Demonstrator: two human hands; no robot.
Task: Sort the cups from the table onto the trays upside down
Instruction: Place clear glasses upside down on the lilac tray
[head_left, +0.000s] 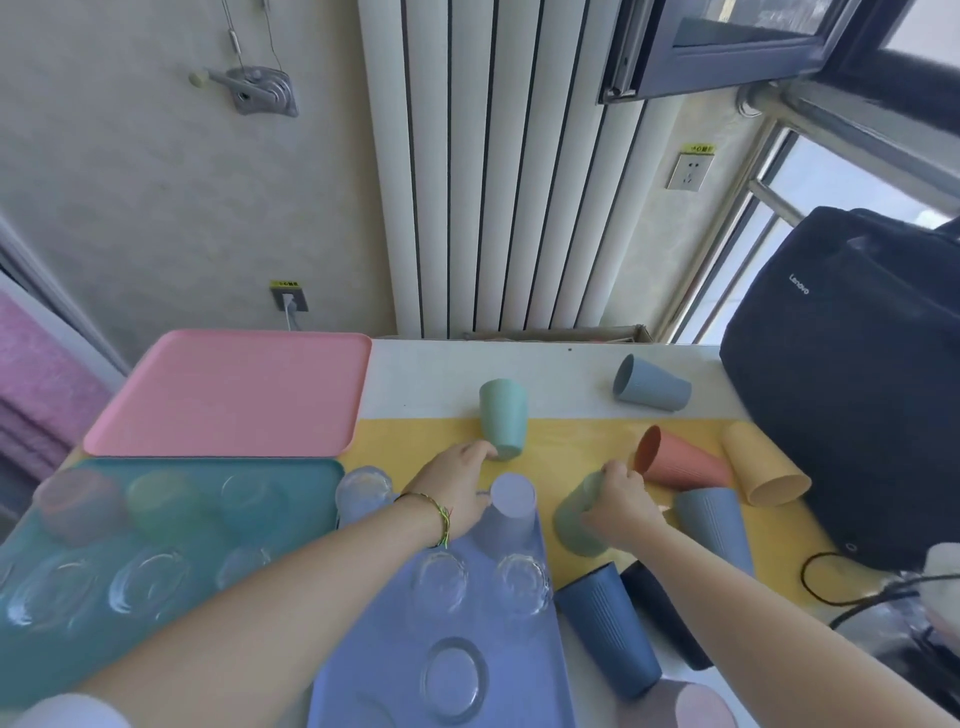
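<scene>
**Two hands, two green cups**

Both hands work at once, probably to save trips. The right hand (623, 506) is wrapped round a green cup (574, 525) over the yellow mat (415, 441), just beside the blue tray (519, 675). The cup is tilted, its long axis running away from the person and its wider end nearest. It looks mid-turn, though blur hides the rim. The left hand (457, 483) reaches out with straight fingers, the tips touching a mint cup (503, 415) that stands on end.

Three trays (234, 395), twelve coloured plastic cups (501, 410), about eight clear glasses (441, 577), two hands (460, 488), one black backpack (852, 374).
</scene>
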